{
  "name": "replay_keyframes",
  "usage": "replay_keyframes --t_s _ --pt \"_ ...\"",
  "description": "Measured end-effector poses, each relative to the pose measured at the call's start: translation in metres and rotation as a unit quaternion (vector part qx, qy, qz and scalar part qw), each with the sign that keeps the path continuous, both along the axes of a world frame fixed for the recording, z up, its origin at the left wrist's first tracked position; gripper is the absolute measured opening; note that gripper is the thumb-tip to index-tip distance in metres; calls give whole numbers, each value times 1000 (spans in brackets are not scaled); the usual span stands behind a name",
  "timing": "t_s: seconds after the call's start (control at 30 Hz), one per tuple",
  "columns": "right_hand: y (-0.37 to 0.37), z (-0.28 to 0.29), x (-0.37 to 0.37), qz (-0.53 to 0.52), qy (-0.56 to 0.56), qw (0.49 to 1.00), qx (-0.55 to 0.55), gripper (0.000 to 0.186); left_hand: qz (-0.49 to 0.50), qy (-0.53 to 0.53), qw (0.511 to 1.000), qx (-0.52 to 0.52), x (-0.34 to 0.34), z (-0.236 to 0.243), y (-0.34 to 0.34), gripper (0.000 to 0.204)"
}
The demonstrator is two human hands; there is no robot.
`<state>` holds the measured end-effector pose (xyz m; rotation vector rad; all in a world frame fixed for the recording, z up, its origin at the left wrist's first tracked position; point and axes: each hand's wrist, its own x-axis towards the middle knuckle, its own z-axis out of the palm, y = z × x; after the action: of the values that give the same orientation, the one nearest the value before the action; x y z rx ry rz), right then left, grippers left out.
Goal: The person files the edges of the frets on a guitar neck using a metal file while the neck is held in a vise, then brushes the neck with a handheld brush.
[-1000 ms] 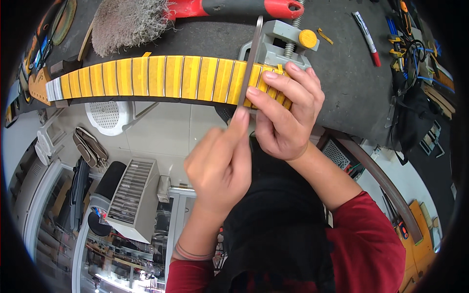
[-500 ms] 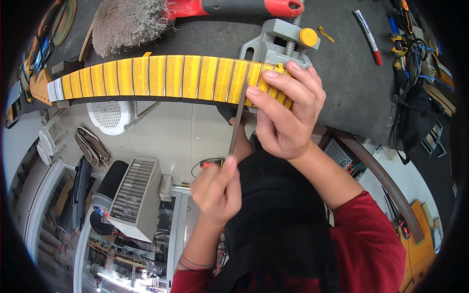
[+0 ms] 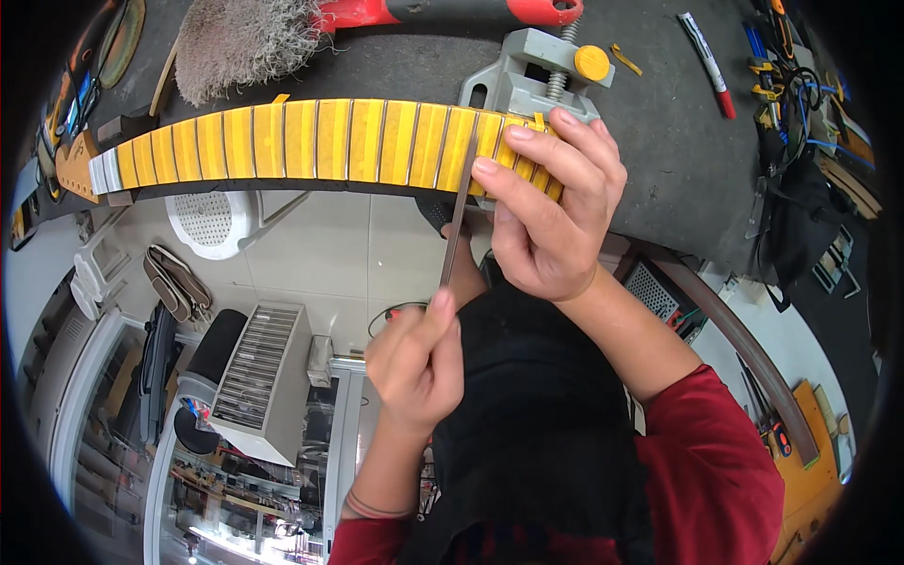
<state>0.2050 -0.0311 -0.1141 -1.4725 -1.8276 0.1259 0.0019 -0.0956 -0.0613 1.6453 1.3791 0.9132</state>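
Observation:
A guitar neck [image 3: 334, 141] lies across the near edge of the bench, its fretboard masked with yellow tape between metal frets. White tape covers the part beside its wooden headstock [image 3: 77, 169], at the left. My left hand [image 3: 414, 358], closed, holds a thin metal file [image 3: 456, 231] below the neck. The file's far end rests along a fret near the neck's right end. My right hand [image 3: 560, 202] grips that end, fingers over the fretboard and thumb at the near side. Its index fingertip touches or nearly touches the file.
A grey vise [image 3: 518, 80] with a yellow knob stands behind the neck's right end. Further back lie a bristly brush [image 3: 247, 47] with a red-and-black handle and a marker [image 3: 708, 66]. Cables and tools [image 3: 800, 104] crowd the right side. A white stool [image 3: 212, 221] stands below the bench.
My left hand and the file have slid slightly forward along the fret. My right hand keeps its hold on the neck. The whole view has shifted a little.

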Motion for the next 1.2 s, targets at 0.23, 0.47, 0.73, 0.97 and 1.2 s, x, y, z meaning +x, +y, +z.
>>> replay_keyframes --t_s 0.23,0.47,0.73,0.97,1.2 --pt "0 -2 1 0 -4 1000 4 58 9 -40 999 -13 20 -3 35 40" --pt "0 0 -1 0 -2 1000 -2 58 -16 10 1000 6 22 -3 47 29" --pt "1 10 -1 8 -14 1000 -13 42 1 -2 1000 10 -7 -7 -8 41" --pt "5 1 -4 -3 13 1000 9 59 3 -16 1000 15 26 -3 54 36" --pt "4 1 -1 -4 -2 1000 9 57 10 0 1000 9 -1 -2 -2 40"
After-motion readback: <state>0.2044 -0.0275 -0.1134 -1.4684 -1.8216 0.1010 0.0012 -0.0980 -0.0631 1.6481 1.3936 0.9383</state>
